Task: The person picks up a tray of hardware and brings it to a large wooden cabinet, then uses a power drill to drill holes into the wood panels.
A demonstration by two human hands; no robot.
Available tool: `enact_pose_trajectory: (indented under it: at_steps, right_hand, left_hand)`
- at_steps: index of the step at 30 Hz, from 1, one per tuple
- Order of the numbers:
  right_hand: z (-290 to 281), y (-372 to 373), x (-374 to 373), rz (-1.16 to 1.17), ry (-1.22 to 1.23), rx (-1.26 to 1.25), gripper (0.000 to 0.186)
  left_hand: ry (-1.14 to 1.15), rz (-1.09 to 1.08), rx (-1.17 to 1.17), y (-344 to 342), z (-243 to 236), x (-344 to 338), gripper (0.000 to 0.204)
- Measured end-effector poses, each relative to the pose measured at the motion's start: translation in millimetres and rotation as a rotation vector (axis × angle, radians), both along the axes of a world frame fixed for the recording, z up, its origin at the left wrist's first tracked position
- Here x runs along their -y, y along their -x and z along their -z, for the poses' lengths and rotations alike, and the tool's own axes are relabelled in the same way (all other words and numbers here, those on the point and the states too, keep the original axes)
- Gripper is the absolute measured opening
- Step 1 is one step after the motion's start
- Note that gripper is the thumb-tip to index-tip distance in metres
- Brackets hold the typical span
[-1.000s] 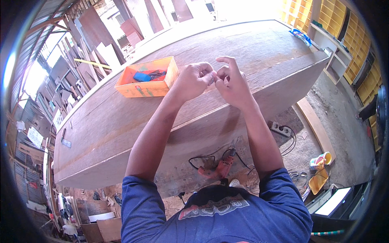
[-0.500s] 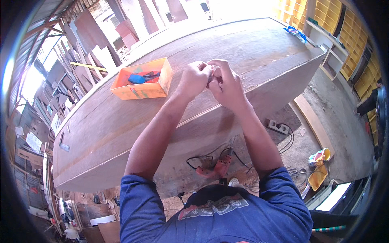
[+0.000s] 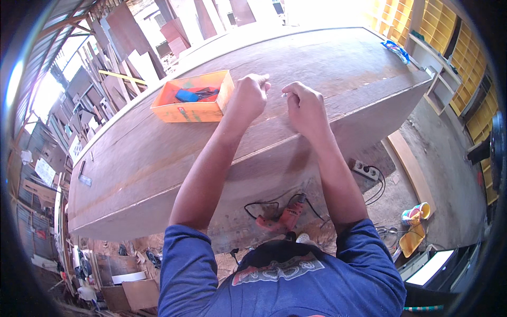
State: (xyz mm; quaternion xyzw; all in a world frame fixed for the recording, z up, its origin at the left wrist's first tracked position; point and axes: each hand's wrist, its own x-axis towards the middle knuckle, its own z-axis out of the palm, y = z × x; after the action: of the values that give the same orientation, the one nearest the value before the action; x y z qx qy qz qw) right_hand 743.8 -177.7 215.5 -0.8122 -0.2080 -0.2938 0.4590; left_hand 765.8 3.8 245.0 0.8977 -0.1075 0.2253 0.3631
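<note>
Above the wooden workbench (image 3: 174,142) my two hands are held a short gap apart. My left hand (image 3: 250,98) is closed, thumb and fingers pressed together near the orange box; what it may hold is hidden. My right hand (image 3: 306,108) is also closed, its fingers curled inward. A tiny pale, shiny bit (image 3: 285,95) shows at its fingertips, too small to name. Just left of my left hand stands the orange plastic box (image 3: 190,112), with a blue object (image 3: 186,95) and several dark and red items inside.
A blue packet (image 3: 396,51) lies at the bench's far right. Below the bench's near side are an orange-red power drill (image 3: 288,215), a power strip (image 3: 365,169) and trailing cables. A colourful tub (image 3: 414,214) stands on the floor at right. Boards (image 3: 132,37) lean at the back left.
My hands were together, fingers working around a small dark-looking thing; now they have come apart, left hand slightly leftward, right hand slightly rightward. The view has shifted a little.
</note>
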Motion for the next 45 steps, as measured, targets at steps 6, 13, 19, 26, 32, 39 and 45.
enact_pose_trajectory:
  at_steps: [6,13,19,26,32,39,45]
  right_hand:
    - [-4.5,0.9,2.2,-0.051,-0.079,-0.168,0.021]
    - [-11.6,6.1,5.0,-0.071,-0.126,-0.228,0.016]
    - [-10.4,1.1,5.3,-0.031,-0.107,-0.225,0.016]
    - [-13.1,3.2,6.6,-0.019,-0.198,-0.229,0.013]
    - [-8.2,-1.5,6.3,-0.018,-0.249,-0.249,0.016]
    - [-12.0,2.4,7.3,-0.025,-0.198,-0.214,0.016]
    - [-12.2,2.8,7.2,0.022,-0.167,-0.215,0.016]
  left_hand:
    - [-0.104,0.012,0.037,4.2,-8.1,2.0,0.02]
    - [-0.109,-0.027,0.006,8.3,-9.9,1.1,0.014]
    - [-0.119,0.012,-0.053,5.5,-8.3,-2.9,0.016]
    - [-0.025,0.148,-0.077,3.7,-6.7,-5.1,0.02]
    - [-0.082,0.032,-0.126,7.0,-10.7,-1.1,0.013]
    - [0.011,0.145,-0.066,2.0,-3.7,-4.5,0.015]
    - [0.04,0.12,-0.089,6.3,-11.4,0.5,0.016]
